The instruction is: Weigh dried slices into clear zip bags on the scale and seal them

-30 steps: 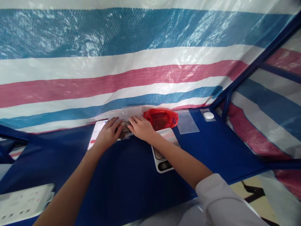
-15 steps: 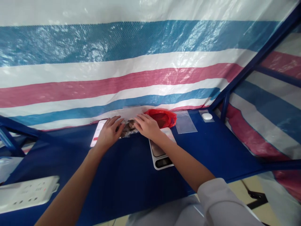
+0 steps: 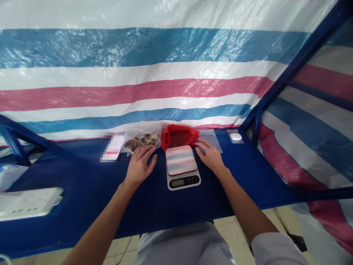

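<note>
My left hand (image 3: 140, 164) is open, palm down, with its fingertips at the front edge of a clear plastic bag (image 3: 149, 129). Dried brown pieces (image 3: 142, 140) lie inside that bag; their exact kind is too small to make out. My right hand (image 3: 210, 156) is also open, thumb apart from the fingers, beside the right edge of a red plastic bag (image 3: 180, 134) that gapes open. Its fingertips reach over the near side of a flat, clear zip bag (image 3: 212, 138). Between the hands stands a white kitchen scale (image 3: 181, 162) with nothing on its shiny plate.
A phone (image 3: 114, 146), partly blurred out, lies left of the brown pieces. A round white object (image 3: 235, 137) rests on a small clear bag at right. A white power strip (image 3: 30, 202) occupies the left front. Blue frame posts (image 3: 256, 121) and a striped sheet (image 3: 124, 99) bound the table.
My right hand has moved right, from the bag of brown pieces across the scale to the red bag's right side. My left hand has shifted slightly right. The view has shifted too.
</note>
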Action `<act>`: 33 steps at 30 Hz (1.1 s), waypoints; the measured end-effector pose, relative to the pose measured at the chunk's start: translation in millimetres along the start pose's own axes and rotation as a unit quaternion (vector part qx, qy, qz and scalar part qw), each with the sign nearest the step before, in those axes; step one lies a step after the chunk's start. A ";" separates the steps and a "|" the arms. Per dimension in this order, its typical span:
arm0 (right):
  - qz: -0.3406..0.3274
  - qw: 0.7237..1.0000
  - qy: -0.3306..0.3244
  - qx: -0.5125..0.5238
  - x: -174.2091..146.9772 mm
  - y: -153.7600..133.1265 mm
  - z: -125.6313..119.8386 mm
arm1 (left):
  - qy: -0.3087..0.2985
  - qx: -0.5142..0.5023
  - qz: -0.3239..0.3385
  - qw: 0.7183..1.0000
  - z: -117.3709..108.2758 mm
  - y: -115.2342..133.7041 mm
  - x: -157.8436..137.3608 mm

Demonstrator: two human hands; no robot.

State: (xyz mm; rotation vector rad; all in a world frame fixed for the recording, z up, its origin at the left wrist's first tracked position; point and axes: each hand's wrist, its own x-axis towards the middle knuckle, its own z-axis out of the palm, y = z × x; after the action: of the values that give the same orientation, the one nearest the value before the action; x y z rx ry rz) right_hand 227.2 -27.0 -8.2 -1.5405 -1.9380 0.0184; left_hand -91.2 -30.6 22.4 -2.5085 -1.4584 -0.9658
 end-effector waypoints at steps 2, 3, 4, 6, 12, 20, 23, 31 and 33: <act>0.000 1.000 -0.011 -0.023 -12.2 16.1 0.3 | -0.017 0.009 -0.004 1.000 9.8 2.2 -8.0; -0.005 0.999 -0.020 -0.035 -17.9 22.5 1.9 | -0.027 0.015 -0.007 0.999 14.9 1.9 -11.5; -0.009 0.998 -0.027 -0.049 -23.2 27.5 4.1 | -0.040 0.023 -0.012 0.999 19.9 1.0 -14.7; -0.013 0.996 -0.042 -0.074 -31.6 33.6 9.2 | -0.070 0.042 -0.022 0.996 28.9 -1.2 -20.7; -0.015 0.990 -0.088 -0.107 -39.5 33.2 15.6 | -0.140 0.098 -0.055 0.984 43.6 -1.5 -35.4; -0.013 0.986 -0.112 -0.126 -43.3 29.2 12.1 | -0.158 0.112 -0.062 0.979 46.7 -0.6 -38.1; -0.010 0.984 -0.123 -0.129 -44.1 27.7 10.5 | -0.165 0.116 -0.065 0.977 46.7 -0.7 -37.4; -0.009 0.983 -0.129 -0.128 -44.9 28.0 9.8 | -0.149 0.098 -0.073 0.981 48.6 -1.3 -37.5; -0.008 0.983 -0.131 -0.128 -44.9 28.7 9.9 | -0.147 0.094 -0.070 0.982 49.2 -1.7 -37.8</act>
State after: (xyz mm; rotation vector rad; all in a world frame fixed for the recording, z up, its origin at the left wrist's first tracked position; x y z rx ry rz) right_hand 251.4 -53.7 -48.7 -1.7620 -2.2288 -0.0380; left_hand -82.2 -40.1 -38.3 -2.5148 -1.7350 -0.4566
